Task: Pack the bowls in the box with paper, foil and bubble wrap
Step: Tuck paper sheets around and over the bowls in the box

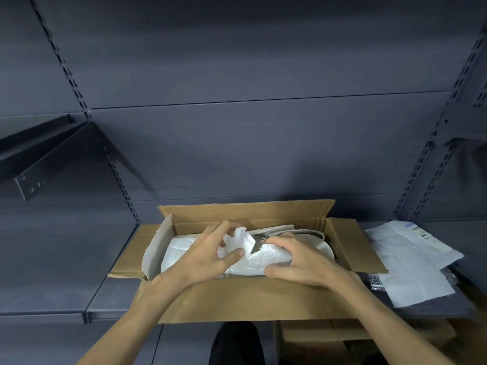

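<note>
While both reach into the corrugated cardboard box [237, 299], left hand [208, 256] & right hand [297, 262] pinch crumpled white paper [253, 255].

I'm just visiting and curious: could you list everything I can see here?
box: one, brown cardboard, open, on the dark shelf, centre
white paper: crumpled, inside the box, covering most of what is packed
paper sheets: a few, white, right of the box
shiny wrap: a scrap showing under those sheets
shelf bracket: one, black, upper left
second box: brown, below the shelf
left hand: fingers pinch the paper
right hand: grips the paper
</note>
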